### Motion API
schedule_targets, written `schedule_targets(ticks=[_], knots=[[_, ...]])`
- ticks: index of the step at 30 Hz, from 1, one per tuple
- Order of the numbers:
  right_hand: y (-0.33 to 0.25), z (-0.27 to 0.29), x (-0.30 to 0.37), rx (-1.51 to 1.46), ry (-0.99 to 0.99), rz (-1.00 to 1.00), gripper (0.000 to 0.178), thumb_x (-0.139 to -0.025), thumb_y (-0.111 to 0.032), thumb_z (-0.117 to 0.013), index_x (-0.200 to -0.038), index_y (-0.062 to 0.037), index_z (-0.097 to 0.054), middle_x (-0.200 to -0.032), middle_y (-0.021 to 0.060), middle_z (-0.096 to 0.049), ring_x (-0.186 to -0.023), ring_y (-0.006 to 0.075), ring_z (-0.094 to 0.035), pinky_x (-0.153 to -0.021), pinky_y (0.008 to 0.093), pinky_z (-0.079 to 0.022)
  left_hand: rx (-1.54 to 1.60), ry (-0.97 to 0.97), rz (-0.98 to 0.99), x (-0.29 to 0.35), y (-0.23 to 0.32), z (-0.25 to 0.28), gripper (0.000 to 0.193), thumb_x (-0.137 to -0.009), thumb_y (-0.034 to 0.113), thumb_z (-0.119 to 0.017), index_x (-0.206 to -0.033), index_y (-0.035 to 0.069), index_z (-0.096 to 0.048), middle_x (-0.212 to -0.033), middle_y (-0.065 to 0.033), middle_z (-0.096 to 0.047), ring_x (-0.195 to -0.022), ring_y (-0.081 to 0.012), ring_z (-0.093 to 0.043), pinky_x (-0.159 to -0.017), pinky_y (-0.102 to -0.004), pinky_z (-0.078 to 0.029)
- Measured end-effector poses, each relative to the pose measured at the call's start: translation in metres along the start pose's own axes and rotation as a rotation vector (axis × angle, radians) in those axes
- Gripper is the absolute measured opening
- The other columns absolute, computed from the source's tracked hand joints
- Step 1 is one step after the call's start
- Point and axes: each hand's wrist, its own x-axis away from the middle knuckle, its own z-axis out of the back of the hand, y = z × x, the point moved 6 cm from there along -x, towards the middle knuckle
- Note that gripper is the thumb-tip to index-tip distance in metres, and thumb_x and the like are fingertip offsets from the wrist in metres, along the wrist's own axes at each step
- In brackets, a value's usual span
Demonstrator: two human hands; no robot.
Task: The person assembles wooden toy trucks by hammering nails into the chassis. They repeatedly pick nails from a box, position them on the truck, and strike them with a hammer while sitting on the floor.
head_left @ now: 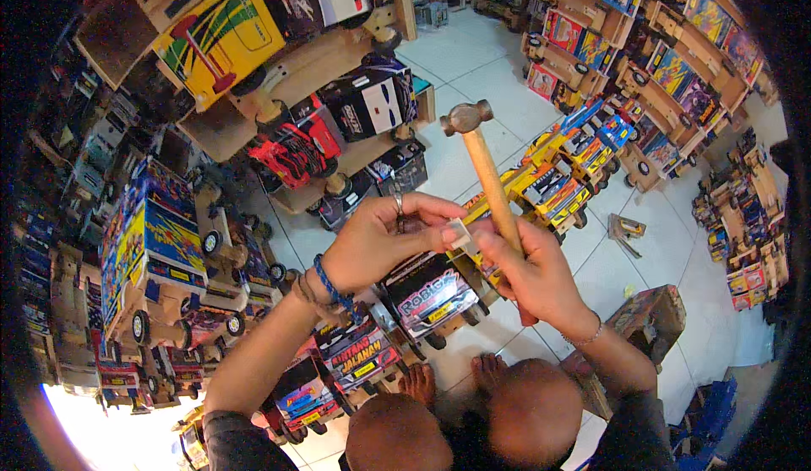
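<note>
My right hand (541,272) is closed round the wooden handle of a hammer (490,179), whose metal head points up and away from me. Between the thumb and fingers of my left hand (397,230) is a small pale flat piece (459,233); its exact kind is too small to tell. The right thumb and forefinger come close to that piece, and whether they touch it I cannot tell. Just below my hands stands a toy truck (435,298) with a black and pink printed front. Yellow toy trucks (553,192) line up beyond the hammer handle.
Stacked wooden toy trucks (152,243) rise at the left, with more on a wooden rack (329,65) ahead and at the far right (667,74). A worn wooden block (646,336) sits by my right forearm. A small metal object (625,234) lies on the white tiles.
</note>
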Motion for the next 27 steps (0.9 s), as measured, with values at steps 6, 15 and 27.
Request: schedule_targets(ticks=[6, 15, 27], knots=[[0.02, 0.034, 0.033, 0.111, 0.121, -0.165, 0.027, -0.104, -0.027, -0.056, -0.113, -0.0033, -0.066, -0.073, -0.0037, -0.047, -0.051, 0.0017, -0.04, -0.042, 0.019, -0.034, 0.054, 0.001, 0.185, 0.001, -0.055, 0.008, 0.029, -0.092, 0.013, -0.074, -0.118, -0.001, -0.071, -0.099, -0.0074, -0.074, -0.088, -0.01, -0.069, -0.082, -0.024, -0.056], [0.057, 0.046, 0.095, 0.066, 0.156, -0.299, 0.032, -0.106, -0.03, -0.052, -0.126, -0.007, -0.061, -0.066, -0.0078, -0.042, -0.047, 0.0007, -0.034, -0.041, 0.0213, -0.028, -0.177, -0.046, 0.205, -0.005, -0.087, 0.017, 0.028, -0.09, 0.016, -0.077, -0.114, 0.003, -0.074, -0.095, -0.0034, -0.075, -0.083, -0.0055, -0.067, -0.077, -0.021, -0.053], [0.075, 0.032, 0.117, 0.086, 0.116, -0.401, 0.033, -0.109, -0.027, -0.042, -0.133, -0.0045, -0.05, -0.063, -0.0074, -0.037, -0.047, 0.0016, -0.031, -0.04, 0.0207, -0.028, -0.151, -0.078, 0.169, -0.007, -0.089, 0.017, 0.029, -0.089, 0.02, -0.078, -0.115, 0.007, -0.075, -0.091, -0.002, -0.075, -0.079, -0.0031, -0.064, -0.072, -0.0202, -0.051]])
